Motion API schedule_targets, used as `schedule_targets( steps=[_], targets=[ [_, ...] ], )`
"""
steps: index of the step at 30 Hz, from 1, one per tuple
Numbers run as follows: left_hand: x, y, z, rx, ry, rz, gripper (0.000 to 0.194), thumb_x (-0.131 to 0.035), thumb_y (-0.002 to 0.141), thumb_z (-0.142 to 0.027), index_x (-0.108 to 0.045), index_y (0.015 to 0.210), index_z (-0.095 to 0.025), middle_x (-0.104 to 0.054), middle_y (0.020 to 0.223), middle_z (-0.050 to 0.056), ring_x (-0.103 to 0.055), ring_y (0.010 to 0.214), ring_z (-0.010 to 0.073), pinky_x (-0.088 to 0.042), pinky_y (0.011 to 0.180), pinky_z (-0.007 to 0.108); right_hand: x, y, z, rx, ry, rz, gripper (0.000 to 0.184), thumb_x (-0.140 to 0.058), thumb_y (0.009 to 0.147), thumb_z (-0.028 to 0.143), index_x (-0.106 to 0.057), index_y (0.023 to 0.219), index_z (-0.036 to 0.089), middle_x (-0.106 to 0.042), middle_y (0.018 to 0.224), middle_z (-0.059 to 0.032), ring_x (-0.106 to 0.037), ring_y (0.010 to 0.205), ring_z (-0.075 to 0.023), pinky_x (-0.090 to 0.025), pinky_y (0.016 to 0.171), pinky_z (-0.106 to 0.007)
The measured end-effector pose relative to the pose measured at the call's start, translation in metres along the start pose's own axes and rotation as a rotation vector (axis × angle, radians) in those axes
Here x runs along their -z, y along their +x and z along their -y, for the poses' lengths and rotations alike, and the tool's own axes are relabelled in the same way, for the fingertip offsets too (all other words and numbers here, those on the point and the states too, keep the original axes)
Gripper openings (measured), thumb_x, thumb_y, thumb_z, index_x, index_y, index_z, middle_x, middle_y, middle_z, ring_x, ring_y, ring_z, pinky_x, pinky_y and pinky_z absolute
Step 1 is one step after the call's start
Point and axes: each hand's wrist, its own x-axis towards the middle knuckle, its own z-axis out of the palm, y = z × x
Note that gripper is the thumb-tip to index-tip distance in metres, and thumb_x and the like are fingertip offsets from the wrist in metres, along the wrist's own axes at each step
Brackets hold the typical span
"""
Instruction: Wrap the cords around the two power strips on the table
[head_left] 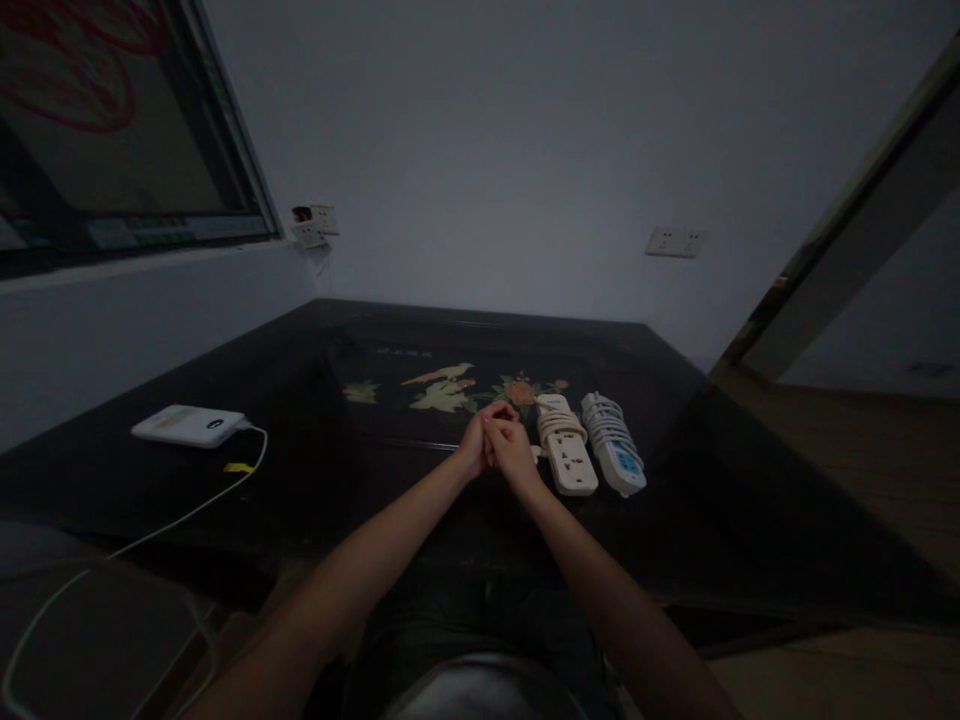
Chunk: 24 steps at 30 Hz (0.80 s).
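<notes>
The room is dim, and a black worktop (337,480) stands against a pale wall (487,150). Over its near edge, both forearms reach in and meet. The left hand (472,445) and the right hand (512,455) are folded together, fingers curled in against each other, closed up narrow; I can't make out exactly how the fingers interlock.

Just beside the right hand, on its right, lies a cream power strip (572,465), sockets facing up and its cord wound around the far end. Next to that, further right, is a white power strip (632,482) with a blue socket panel, its cord coiled around it too. Beyond the hands, a bird (442,374) and flowers (519,392) decorate the worktop's surface.

Well apart on the left sits a white device (187,427), from which a white cable (187,516) runs past a yellow tag (238,467) and down off the near edge. Farther out, a socket plate (675,242) is on the wall at right, and a window (142,150) with red markings fills the upper left.
</notes>
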Motion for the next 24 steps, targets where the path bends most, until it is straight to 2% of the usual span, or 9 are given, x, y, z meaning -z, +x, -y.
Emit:
schedule_targets(
  steps=[13,16,20,24],
  targets=[
    [0.002,0.0,0.001,-0.03,0.057,-0.012,0.01,-0.049,0.064,-0.024,-0.052,0.059,-0.015,-0.052,0.059,-0.001,-0.048,0.055,0.0093,-0.036,0.052,0.018,0.002,0.0,-0.001,0.026,-0.07,-0.001,0.046,-0.043,0.081,0.049,-0.038,0.046,0.021,-0.038,0.036,0.0042,-0.035,0.034,-0.0083,-0.025,0.039,-0.021],
    [0.005,0.0,0.004,-0.073,0.09,-0.069,0.013,-0.05,0.068,-0.026,-0.054,0.062,-0.015,-0.051,0.06,-0.001,-0.047,0.055,0.0091,-0.036,0.052,0.019,0.006,-0.001,0.003,0.1,-0.22,-0.006,0.044,-0.042,0.084,0.043,-0.041,0.047,0.02,-0.042,0.041,0.0026,-0.04,0.04,-0.0096,-0.027,0.045,-0.022],
    [0.009,0.001,0.01,-0.139,0.142,-0.147,0.013,-0.053,0.07,-0.029,-0.053,0.069,-0.016,-0.051,0.063,-0.003,-0.048,0.058,0.0096,-0.038,0.056,0.02,0.021,0.001,0.016,0.223,-0.575,0.023,0.039,-0.043,0.088,0.036,-0.055,0.056,0.018,-0.056,0.053,-0.0007,-0.05,0.052,-0.0121,-0.029,0.053,-0.023],
    [0.009,0.003,0.019,-0.127,0.243,-0.124,0.015,-0.054,0.072,-0.032,-0.053,0.076,-0.017,-0.054,0.067,-0.002,-0.051,0.059,0.01,-0.04,0.056,0.021,0.056,0.014,0.027,0.21,-0.694,-0.024,0.037,-0.041,0.091,0.036,-0.063,0.066,0.018,-0.062,0.063,-0.0026,-0.054,0.06,-0.0144,-0.032,0.056,-0.024]
  ],
)
